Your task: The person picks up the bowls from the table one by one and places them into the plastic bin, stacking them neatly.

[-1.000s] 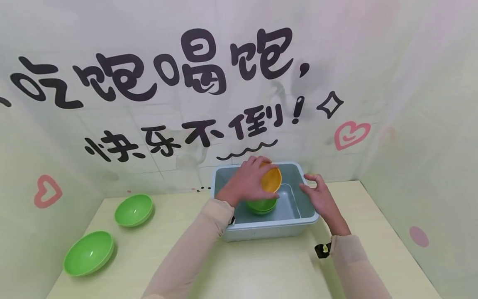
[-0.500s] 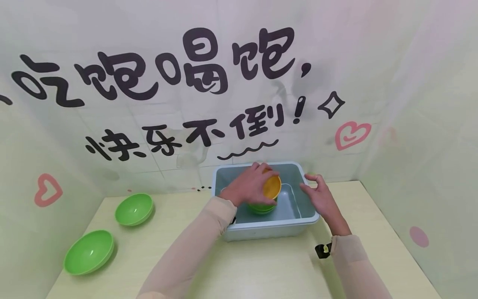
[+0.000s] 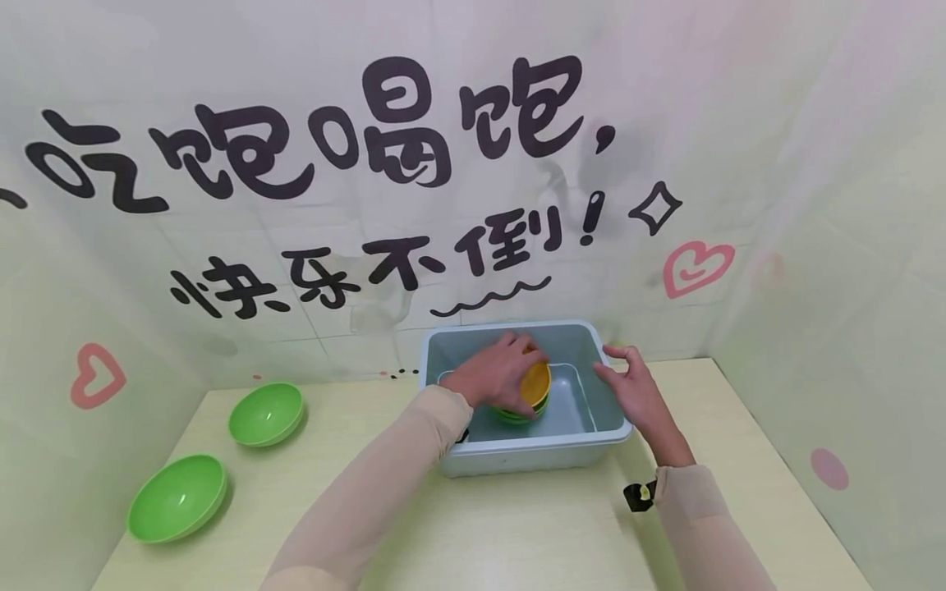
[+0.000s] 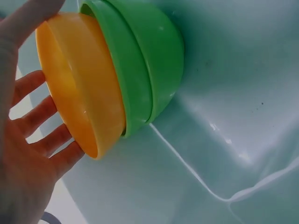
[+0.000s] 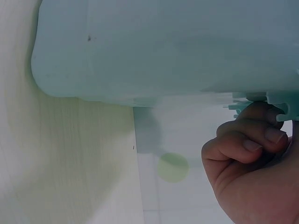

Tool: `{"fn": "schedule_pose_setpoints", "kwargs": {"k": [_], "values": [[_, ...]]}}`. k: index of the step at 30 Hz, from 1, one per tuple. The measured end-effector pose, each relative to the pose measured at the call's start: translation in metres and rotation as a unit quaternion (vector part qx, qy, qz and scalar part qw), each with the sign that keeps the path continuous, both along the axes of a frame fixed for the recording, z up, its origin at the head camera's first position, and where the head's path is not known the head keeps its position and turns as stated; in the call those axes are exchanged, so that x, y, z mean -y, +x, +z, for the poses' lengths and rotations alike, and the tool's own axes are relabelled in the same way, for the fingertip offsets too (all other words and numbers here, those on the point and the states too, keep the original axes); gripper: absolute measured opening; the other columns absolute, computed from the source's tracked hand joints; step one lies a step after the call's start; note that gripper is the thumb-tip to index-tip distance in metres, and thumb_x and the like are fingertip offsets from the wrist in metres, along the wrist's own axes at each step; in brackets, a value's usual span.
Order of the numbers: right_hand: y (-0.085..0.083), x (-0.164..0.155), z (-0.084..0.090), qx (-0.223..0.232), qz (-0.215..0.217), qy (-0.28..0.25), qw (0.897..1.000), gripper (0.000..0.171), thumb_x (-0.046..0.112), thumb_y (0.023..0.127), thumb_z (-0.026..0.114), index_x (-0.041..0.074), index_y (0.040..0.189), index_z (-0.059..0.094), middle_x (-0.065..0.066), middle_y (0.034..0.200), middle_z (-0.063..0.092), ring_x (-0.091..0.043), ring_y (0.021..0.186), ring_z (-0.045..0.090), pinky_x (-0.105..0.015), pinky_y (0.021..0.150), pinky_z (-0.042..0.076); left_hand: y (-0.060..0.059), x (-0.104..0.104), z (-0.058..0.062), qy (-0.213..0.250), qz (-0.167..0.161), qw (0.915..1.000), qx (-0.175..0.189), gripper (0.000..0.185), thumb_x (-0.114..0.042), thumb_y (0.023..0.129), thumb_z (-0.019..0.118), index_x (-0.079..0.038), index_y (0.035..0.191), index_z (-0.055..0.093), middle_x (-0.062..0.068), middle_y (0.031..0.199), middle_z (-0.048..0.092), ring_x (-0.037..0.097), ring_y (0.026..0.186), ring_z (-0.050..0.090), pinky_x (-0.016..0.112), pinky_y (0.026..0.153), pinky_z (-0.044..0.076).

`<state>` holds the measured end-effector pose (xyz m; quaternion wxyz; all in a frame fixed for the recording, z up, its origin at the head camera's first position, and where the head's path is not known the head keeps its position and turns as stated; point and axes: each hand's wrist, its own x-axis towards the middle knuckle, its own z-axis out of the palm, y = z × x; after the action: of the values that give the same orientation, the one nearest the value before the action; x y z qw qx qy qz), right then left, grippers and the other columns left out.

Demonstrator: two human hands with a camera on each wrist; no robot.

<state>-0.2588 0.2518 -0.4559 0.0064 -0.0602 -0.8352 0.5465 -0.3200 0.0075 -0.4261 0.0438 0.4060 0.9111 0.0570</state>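
Observation:
Inside the light blue plastic basin (image 3: 517, 460), my left hand (image 3: 498, 371) holds an orange bowl (image 3: 535, 386) by its rim. The left wrist view has the thumb on one side of the orange bowl (image 4: 77, 86) and the fingertips spread along the other. Its base sits in a stack of two green bowls (image 4: 149, 60), which look tipped in that view. My right hand (image 3: 628, 386) grips the basin's right rim. In the right wrist view, its fingers (image 5: 243, 144) curl under the rim, beside the basin's outer wall (image 5: 163, 51).
Two green bowls stand apart on the left of the pale wooden table (image 3: 517, 533): one nearer bowl (image 3: 177, 499) and one farther bowl (image 3: 266, 414). Behind the basin rises a white wall covering (image 3: 296, 66) with black lettering; similar coverings flank both sides.
My left hand has lowered the orange bowl a little, down into the green bowls. The right hand stays on the basin's rim, and the basin has not moved.

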Motion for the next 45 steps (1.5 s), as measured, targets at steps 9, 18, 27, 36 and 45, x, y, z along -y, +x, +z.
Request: {"fn": "schedule_pose_setpoints", "kwargs": {"k": [9, 18, 27, 36, 45], "values": [[-0.0004, 0.001, 0.0015, 0.002, 0.002, 0.006, 1.0, 0.054, 0.031, 0.104, 0.058, 0.003, 0.147, 0.041, -0.031, 0.129, 0.061, -0.031, 0.105, 0.071, -0.031, 0.08, 0.058, 0.0009, 0.0012, 0.001, -0.019, -0.011, 0.9996, 0.016, 0.084, -0.052, 0.073, 0.087, -0.024, 0.145, 0.054, 0.001, 0.145, 0.048, 0.021, 0.124, 0.048, 0.036, 0.106, 0.051], [0.0003, 0.0014, 0.0014, 0.007, 0.003, 0.005, 1.0, 0.056, 0.034, 0.104, 0.058, 0.004, 0.147, 0.04, -0.031, 0.129, 0.062, -0.025, 0.102, 0.071, -0.029, 0.078, 0.058, -0.0001, 0.0022, -0.0057, -0.038, -0.025, 0.9989, 0.007, 0.084, -0.052, 0.073, 0.088, -0.024, 0.144, 0.054, 0.0, 0.146, 0.05, 0.021, 0.125, 0.051, 0.036, 0.108, 0.05], [0.0016, 0.0004, 0.0038, 0.009, 0.001, 0.007, 1.0, 0.056, 0.034, 0.104, 0.058, 0.005, 0.148, 0.04, -0.03, 0.128, 0.062, -0.021, 0.098, 0.071, -0.027, 0.077, 0.056, -0.0016, -0.0004, -0.0066, -0.053, -0.046, 0.9975, 0.001, 0.086, -0.051, 0.07, 0.09, -0.027, 0.144, 0.054, -0.002, 0.146, 0.053, 0.02, 0.128, 0.051, 0.035, 0.109, 0.049], [-0.0002, 0.0009, 0.0027, 0.005, -0.001, 0.005, 1.0, 0.053, 0.032, 0.104, 0.058, 0.004, 0.146, 0.041, -0.03, 0.13, 0.061, -0.022, 0.099, 0.07, -0.024, 0.076, 0.055, 0.0001, -0.0005, -0.0071, -0.067, -0.04, 0.997, 0.0, 0.092, -0.054, 0.069, 0.09, -0.029, 0.148, 0.051, -0.003, 0.152, 0.049, 0.02, 0.134, 0.043, 0.036, 0.114, 0.045], [0.0024, 0.0021, 0.0017, -0.002, 0.004, 0.006, 1.0, 0.052, 0.031, 0.104, 0.058, 0.002, 0.144, 0.042, -0.033, 0.123, 0.065, -0.019, 0.094, 0.072, -0.025, 0.074, 0.056, 0.0033, -0.0014, -0.0042, -0.062, -0.038, 0.9973, -0.002, 0.093, -0.056, 0.067, 0.09, -0.029, 0.148, 0.052, -0.003, 0.152, 0.049, 0.02, 0.133, 0.043, 0.038, 0.114, 0.045]]}}
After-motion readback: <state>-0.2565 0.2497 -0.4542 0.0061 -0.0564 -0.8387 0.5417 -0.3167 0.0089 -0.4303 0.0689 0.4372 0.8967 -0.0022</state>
